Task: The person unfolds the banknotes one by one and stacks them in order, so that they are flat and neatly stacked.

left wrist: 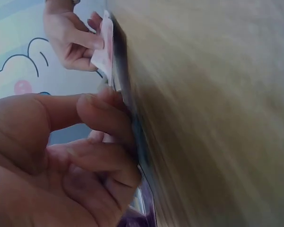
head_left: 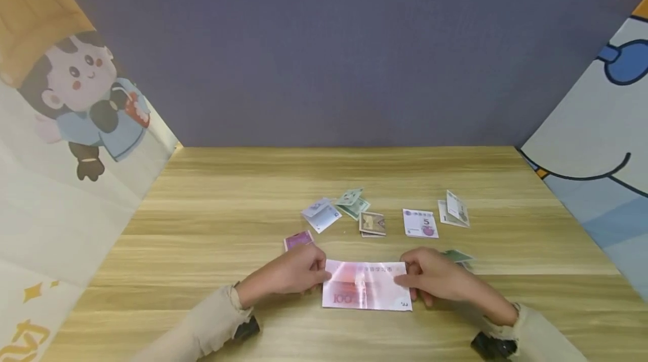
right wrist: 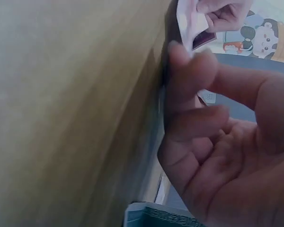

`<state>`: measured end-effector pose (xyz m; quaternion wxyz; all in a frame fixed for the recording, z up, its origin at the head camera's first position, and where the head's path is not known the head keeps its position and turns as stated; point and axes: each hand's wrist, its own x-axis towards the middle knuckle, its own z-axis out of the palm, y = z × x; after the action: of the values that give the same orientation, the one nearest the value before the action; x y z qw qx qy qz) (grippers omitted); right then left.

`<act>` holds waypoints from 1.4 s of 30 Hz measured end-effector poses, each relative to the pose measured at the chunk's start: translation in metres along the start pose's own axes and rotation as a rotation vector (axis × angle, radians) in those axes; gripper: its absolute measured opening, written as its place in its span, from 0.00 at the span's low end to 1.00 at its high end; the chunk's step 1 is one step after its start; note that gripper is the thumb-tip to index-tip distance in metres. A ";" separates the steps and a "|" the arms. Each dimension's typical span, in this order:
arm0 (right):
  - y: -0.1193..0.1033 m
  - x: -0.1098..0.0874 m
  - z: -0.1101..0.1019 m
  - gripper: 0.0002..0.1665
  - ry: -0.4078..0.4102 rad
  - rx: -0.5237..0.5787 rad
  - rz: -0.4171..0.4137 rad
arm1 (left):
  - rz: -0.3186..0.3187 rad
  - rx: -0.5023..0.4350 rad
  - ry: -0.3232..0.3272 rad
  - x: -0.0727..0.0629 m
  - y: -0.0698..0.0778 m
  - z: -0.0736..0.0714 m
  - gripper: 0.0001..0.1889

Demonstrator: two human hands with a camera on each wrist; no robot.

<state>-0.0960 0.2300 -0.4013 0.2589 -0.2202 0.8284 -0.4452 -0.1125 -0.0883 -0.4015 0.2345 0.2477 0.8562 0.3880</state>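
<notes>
A pink 100 banknote lies spread out between my two hands, close over the table, its face upside down in the head view. My left hand pinches its left edge between thumb and fingers. On the opposite edge, my right hand pinches it the same way. In the left wrist view the banknote shows edge-on, with the right hand at its far end. A purple folded note sits just behind my left hand, and a green folded note is partly hidden behind my right.
Farther back on the wood-grain table are a blue folded note, a green one, a brown one, a purple-and-white 5 note and a grey folded note. A dark panel rises behind the table.
</notes>
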 end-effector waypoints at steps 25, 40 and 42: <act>-0.002 0.004 0.000 0.24 0.008 -0.122 0.162 | -0.050 0.299 0.030 -0.002 0.008 0.003 0.19; -0.013 0.008 -0.003 0.19 0.084 -0.184 0.032 | -0.018 0.105 -0.040 -0.005 0.014 -0.010 0.15; -0.015 0.009 -0.004 0.18 0.110 -0.199 0.002 | -0.007 0.053 -0.044 -0.004 0.015 -0.015 0.13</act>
<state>-0.1034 0.2201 -0.3886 0.1905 -0.2191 0.8817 -0.3720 -0.1150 -0.0905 -0.3799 0.2477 0.2595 0.8617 0.3589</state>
